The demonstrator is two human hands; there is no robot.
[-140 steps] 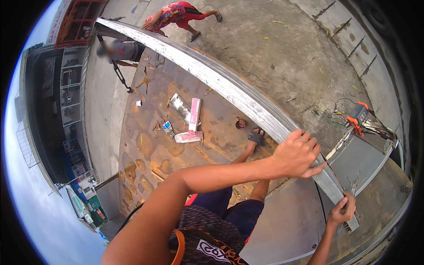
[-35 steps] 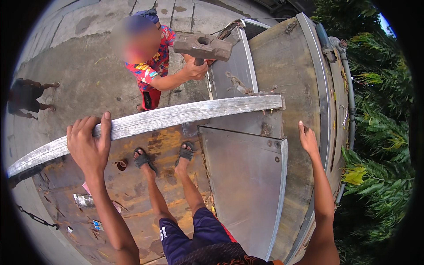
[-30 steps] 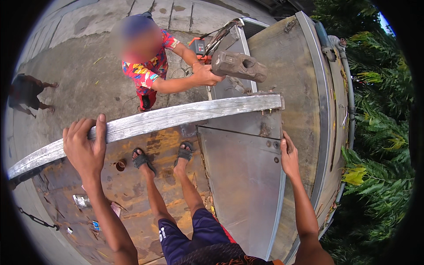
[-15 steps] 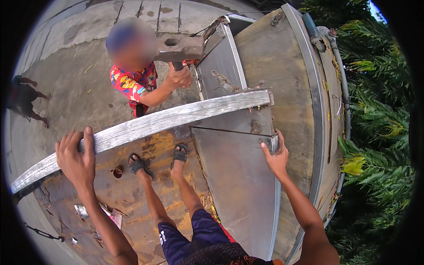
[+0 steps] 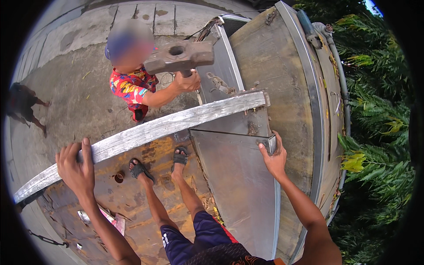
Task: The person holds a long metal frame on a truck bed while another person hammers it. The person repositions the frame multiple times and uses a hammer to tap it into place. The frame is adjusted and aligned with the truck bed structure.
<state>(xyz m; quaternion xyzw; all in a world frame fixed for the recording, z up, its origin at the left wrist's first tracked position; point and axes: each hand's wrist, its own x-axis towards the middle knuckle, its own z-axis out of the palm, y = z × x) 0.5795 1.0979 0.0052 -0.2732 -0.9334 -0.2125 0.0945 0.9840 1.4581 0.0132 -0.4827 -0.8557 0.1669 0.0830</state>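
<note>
My left hand [image 5: 76,170] is hooked over the near side of a long silver-painted beam [image 5: 176,123], close to its left end. The beam runs across in front of me and rises to the right. My right hand [image 5: 274,160] grips the upper corner of a grey sheet-metal panel [image 5: 236,172], thumb on its face and fingers round the edge. Across the beam, a person in a red patterned shirt [image 5: 129,86] holds up a sledgehammer [image 5: 194,54] by its handle, just below the head. The rest of the handle is hidden.
I stand in sandals on a rusty metal floor [image 5: 145,201] with scraps and a small round brown piece [image 5: 119,177]. A weathered metal roof [image 5: 282,75] lies at right, with leafy branches [image 5: 375,132] beyond. Another person [image 5: 27,106] is on the concrete at far left.
The sledgehammer has moved slightly right and appears larger, its head turned a little. The person holding it has shifted slightly. My hands keep their holds on the beam and panel.
</note>
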